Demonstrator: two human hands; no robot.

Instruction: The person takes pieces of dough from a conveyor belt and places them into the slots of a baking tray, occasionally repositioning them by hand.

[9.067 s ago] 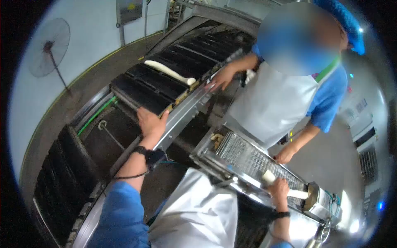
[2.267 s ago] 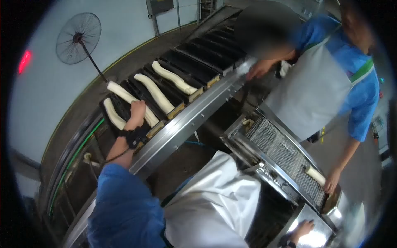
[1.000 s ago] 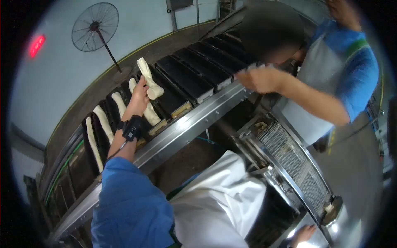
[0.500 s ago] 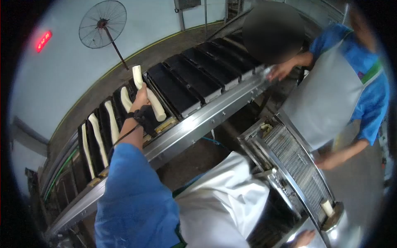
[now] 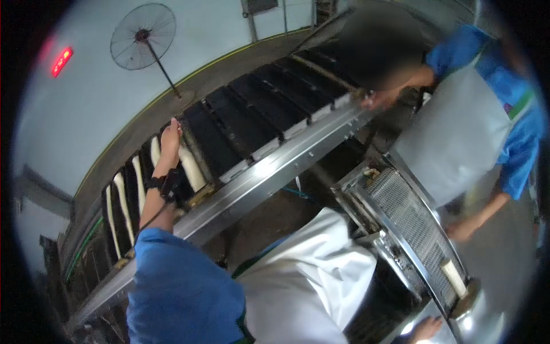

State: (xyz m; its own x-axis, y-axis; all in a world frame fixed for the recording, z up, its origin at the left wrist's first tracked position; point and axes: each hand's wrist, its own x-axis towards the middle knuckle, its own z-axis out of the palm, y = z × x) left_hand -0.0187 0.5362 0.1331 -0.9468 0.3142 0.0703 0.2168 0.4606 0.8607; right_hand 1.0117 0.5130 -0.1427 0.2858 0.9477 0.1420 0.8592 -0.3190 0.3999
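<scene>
Head view: the left hand (image 5: 170, 139) extends over a row of dark trays (image 5: 229, 123), at the upper end of a pale dough strip (image 5: 192, 170); its fingers lie close together, but whether they are clamped on the strip cannot be told, the back of the hand covering the contact. The dough strip lies lengthwise in its tray, near end beside the metal rail (image 5: 263, 170); four further strips (image 5: 139, 183) lie to its left, one to each tray. At the lower edge, the right hand (image 5: 427, 328) is by a bright metal surface (image 5: 408, 328); the state of its fingers cannot be told; near it, a short pale piece (image 5: 454, 279) lies at the lower end of a mesh belt (image 5: 401, 206). Opposite stands a co-worker in a white apron (image 5: 452, 137), one hand (image 5: 375, 101) near the rail, the other beside the belt; behind, a round fan (image 5: 143, 37) and a red display (image 5: 62, 62).
</scene>
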